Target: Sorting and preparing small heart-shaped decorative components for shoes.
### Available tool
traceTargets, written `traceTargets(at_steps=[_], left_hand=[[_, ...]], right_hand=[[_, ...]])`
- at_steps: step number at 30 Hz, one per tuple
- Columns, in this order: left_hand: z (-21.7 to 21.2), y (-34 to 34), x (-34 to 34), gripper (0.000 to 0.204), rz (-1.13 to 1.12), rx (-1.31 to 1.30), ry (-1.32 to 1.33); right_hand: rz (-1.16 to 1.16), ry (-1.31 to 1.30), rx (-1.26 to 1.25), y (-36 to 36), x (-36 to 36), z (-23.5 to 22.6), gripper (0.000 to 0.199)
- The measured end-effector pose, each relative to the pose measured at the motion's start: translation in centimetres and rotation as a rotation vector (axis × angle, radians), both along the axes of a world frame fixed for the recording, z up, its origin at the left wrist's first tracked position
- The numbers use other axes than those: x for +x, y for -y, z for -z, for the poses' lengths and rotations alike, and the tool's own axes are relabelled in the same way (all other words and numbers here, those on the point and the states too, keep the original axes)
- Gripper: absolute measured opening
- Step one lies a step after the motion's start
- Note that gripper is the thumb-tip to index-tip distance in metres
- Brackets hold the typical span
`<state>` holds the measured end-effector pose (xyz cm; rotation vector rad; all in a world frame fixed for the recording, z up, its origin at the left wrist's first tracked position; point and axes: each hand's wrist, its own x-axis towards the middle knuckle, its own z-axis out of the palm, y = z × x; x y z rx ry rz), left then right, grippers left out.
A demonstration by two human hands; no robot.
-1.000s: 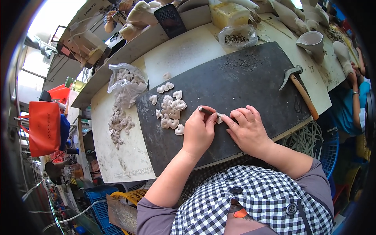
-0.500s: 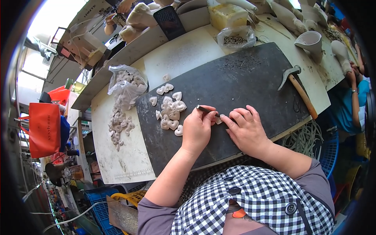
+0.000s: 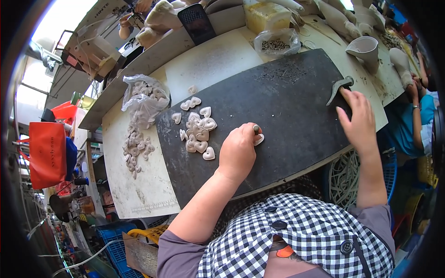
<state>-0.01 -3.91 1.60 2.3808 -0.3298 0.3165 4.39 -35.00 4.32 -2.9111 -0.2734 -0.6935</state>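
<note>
My left hand [image 3: 238, 150] is closed around a short dark punch [image 3: 256, 128], whose end shows upright above the fist. Partly hidden under that hand, a pale heart-shaped piece [image 3: 259, 139] lies on the black board [image 3: 296, 125]. My right hand [image 3: 359, 120] is over the handle of the hammer at the board's right side, thumb apart from the fingers. Only the metal claw head of the hammer [image 3: 336, 90] shows clearly; the hand covers the handle. Left of my left hand lies a loose pile of padded pale hearts [image 3: 199, 129].
More hearts spill from a clear plastic bag [image 3: 146, 99] on the left. At the back stand a bag of small studs [image 3: 276, 45], a dark phone-like slab [image 3: 197, 23] and a pale cone [image 3: 364, 48]. Blue baskets flank the bench, and a co-worker's arm [image 3: 416, 106] shows at far right.
My right hand has left the heart piece and moved right to the hammer's handle. My left hand has turned the punch from slanted to upright over the heart.
</note>
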Motion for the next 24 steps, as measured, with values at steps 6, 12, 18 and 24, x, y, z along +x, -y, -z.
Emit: traceTargets(at_steps=[6, 12, 18, 24], left_hand=[[0.9, -0.1, -0.1, 0.013, 0.002, -0.036, 0.014], [0.9, 0.5, 0.0, 0.015, -0.023, 0.013, 0.046], [1.3, -0.1, -0.3, 0.012, -0.026, 0.008, 0.096], [1.5, 0.5, -0.1, 0.015, -0.018, 0.050, 0.105]], right_hand=[[0.149, -0.099, -0.034, 5.5, 0.8, 4.4, 0.034], [-0.051, -0.109, 0.346, 2.8, -0.2, -0.9, 0.021], [-0.647, -0.400, 0.599, -6.1, -3.7, -7.9, 0.019], [-0.676, -0.365, 0.316, -8.1, -3.2, -6.9, 0.022]])
